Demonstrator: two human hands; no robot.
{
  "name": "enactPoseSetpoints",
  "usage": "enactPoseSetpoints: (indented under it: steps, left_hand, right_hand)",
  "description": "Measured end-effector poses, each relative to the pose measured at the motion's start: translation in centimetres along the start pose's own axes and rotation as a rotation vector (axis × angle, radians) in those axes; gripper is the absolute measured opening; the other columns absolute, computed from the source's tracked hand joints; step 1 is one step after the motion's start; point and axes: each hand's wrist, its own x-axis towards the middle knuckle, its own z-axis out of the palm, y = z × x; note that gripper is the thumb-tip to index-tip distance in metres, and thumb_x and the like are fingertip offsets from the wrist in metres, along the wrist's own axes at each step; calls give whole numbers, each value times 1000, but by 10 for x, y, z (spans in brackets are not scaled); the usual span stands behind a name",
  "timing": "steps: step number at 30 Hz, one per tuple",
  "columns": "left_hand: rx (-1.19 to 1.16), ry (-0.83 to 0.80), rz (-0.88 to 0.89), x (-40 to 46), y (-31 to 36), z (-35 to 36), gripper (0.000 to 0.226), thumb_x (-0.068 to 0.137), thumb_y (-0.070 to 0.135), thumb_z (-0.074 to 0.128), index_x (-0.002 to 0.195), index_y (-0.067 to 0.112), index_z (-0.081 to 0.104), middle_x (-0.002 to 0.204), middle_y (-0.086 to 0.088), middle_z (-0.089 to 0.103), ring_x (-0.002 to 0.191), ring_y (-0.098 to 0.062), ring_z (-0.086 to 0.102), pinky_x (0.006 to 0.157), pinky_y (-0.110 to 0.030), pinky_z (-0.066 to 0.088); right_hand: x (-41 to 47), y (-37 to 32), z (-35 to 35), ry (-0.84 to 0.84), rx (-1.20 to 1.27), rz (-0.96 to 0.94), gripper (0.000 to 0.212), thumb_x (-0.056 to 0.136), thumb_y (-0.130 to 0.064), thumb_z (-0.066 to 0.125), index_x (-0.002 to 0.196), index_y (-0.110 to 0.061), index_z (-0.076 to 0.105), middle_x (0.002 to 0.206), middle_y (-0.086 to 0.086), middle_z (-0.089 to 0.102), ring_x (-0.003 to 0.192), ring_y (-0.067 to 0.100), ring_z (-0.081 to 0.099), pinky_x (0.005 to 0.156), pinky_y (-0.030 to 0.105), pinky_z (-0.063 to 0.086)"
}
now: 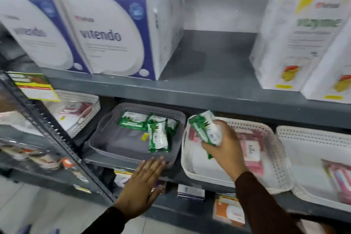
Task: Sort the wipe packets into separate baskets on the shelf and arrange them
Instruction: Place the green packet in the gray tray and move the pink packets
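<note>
Two bare hands are in view at the middle shelf. The right hand (pixel 222 138) is closed around a green-and-white plastic wipe packet (pixel 204 127), possibly more than one pressed together; blur prevents a count. The held packet sits tilted, raised above the left part of the cream perforated plastic basket (pixel 191 165). Beyond and to the right of the grip, flat pink wipe packets (pixel 251 150) lie in that same cream basket. Further right of the grip stands a second white perforated basket (pixel 284 135) holding more pink packets at its right side.

Left of the grip, apart from it, is the grey perforated plastic basket (pixel 106 146). Several green-and-white packets (pixel 157 131) are gathered at its rear right; the rest of its floor is bare, apart from a small yellow tag.

The left hand (pixel 144 186) is open and grasps nothing, fingers extended flat, its fingertips (pixel 161 159) at the front rim of the grey basket; contact cannot be confirmed.

Above the grip runs the grey metal upper shelf (pixel 209 89), carrying white-and-blue cartons (pixel 114 34) to the left and white-and-yellow cartons (pixel 300 34) to the right. At far left another white basket (pixel 83 108) holds reddish packets, too blurred to identify
</note>
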Motion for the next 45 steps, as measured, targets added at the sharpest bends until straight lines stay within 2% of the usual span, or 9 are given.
enactPoseSetpoints:
  steps: [5, 13, 20, 24, 29, 35, 38, 41, 45]
  left_hand:
    - [15, 38, -123, -24, -60, -20, 61, 104, 48, 28, 152, 10, 35, 156, -4, 34, 141, -23, 35, 118, -38, 13]
    - [6, 74, -299, -34, -122, -49, 60, 101, 49, 35, 139, 8, 54, 137, -9, 59, 126, -25, 53, 113, -31, 21]
    - [-17, 75, -346, -43, -115, -44, 63, 101, 52, 34, 143, 7, 49, 144, -11, 53, 133, -28, 46, 116, -31, 15]
    - [-60, 95, -342, -39, -92, -36, 65, 102, 54, 30, 145, 8, 48, 147, -11, 49, 139, -30, 39, 116, -36, 17]
    - [-123, 92, -263, -21, -34, -19, 66, 103, 54, 26, 149, 9, 40, 153, -9, 40, 143, -30, 33, 116, -37, 16]
    - [-158, 72, -89, 26, 57, 4, 67, 104, 55, 23, 150, 9, 38, 155, -7, 36, 144, -29, 30, 117, -33, 13]
    - [-149, 64, 10, 51, 101, 15, 63, 105, 54, 27, 144, 8, 48, 149, -7, 47, 139, -30, 38, 112, -37, 23]
    - [-141, 67, 46, 80, 137, 19, 63, 104, 53, 28, 134, 7, 59, 138, -7, 58, 129, -29, 52, 111, -34, 25]
    - [-109, 43, 52, 103, 174, 25, 63, 104, 51, 26, 130, 7, 63, 131, -8, 64, 121, -27, 59, 112, -30, 20]
  right_hand:
    - [20, -57, 87, -189, -82, -125, 74, 67, -31, 82, 133, -25, 50, 129, 8, 59, 119, 27, 53, 93, 33, 44]
    - [61, -108, 211, -331, -319, -346, 59, 70, -32, 81, 122, -16, 57, 118, 16, 62, 108, 38, 59, 86, 43, 47]
    - [48, -110, 247, -521, -619, -284, 41, 99, -31, 37, 138, -29, 50, 161, 10, 29, 150, 32, 17, 114, 70, 0]
    - [37, -98, 209, -445, -454, -280, 43, 100, -27, 39, 140, -31, 50, 163, 5, 27, 153, 29, 13, 116, 65, -3]
    - [19, -41, 112, -14, -112, -218, 35, 90, -16, 45, 115, -24, 68, 131, 2, 64, 129, 25, 51, 111, 55, 31]
    - [-12, 77, -25, 268, -290, 66, 34, 78, -8, 51, 102, -20, 71, 103, 9, 75, 97, 35, 67, 82, 48, 52]
    - [-30, 120, -85, 308, -452, 393, 35, 77, -13, 67, 112, -16, 67, 117, 15, 68, 112, 40, 57, 90, 51, 44]
    - [-40, 154, -131, 255, -518, 640, 58, 84, -58, 60, 131, -24, 54, 146, 14, 46, 136, 38, 38, 105, 58, 34]
    - [-38, 191, -179, 231, -641, 772, 64, 85, -57, 57, 137, -20, 50, 149, 17, 42, 136, 39, 37, 106, 61, 35]
